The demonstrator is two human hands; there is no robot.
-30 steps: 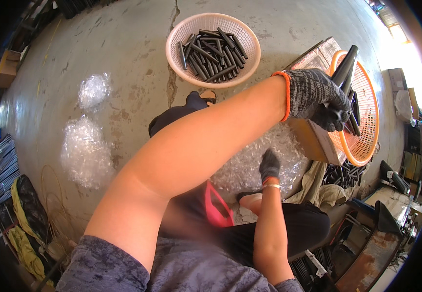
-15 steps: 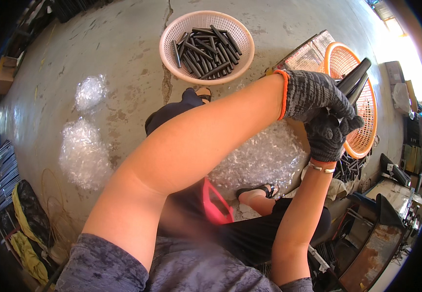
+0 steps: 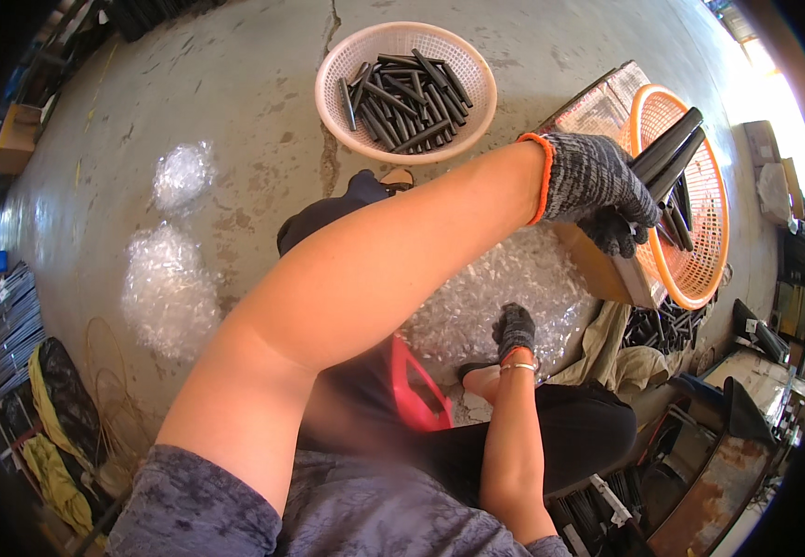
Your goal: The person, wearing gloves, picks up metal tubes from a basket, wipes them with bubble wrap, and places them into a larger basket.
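My left arm reaches across to the right. Its dark grey knit glove, my left hand [image 3: 602, 186], is closed around a bundle of black tubes [image 3: 670, 153] held at the orange basket [image 3: 644, 116]. That basket is tilted, and more black tubes lie inside it. Lower down, my right hand [image 3: 514, 330], in a matching glove, is over the near edge of a heap of clear plastic pieces [image 3: 486, 292]. The right fingers look curled; whatever they hold is too small to make out.
A pale pink basket [image 3: 324, 116] of black tubes stands at the far middle. Two clear plastic heaps [image 3: 170, 292] lie at left. A cardboard box [image 3: 597, 265] supports the orange basket. More black tubes [image 3: 658, 327] lie below it. A red plastic piece [image 3: 421, 395] is between my legs.
My right hand has left the tubes and moved down and left to the clear plastic heap. My left hand still holds its bundle, now lower over the orange basket, where loose tubes show.
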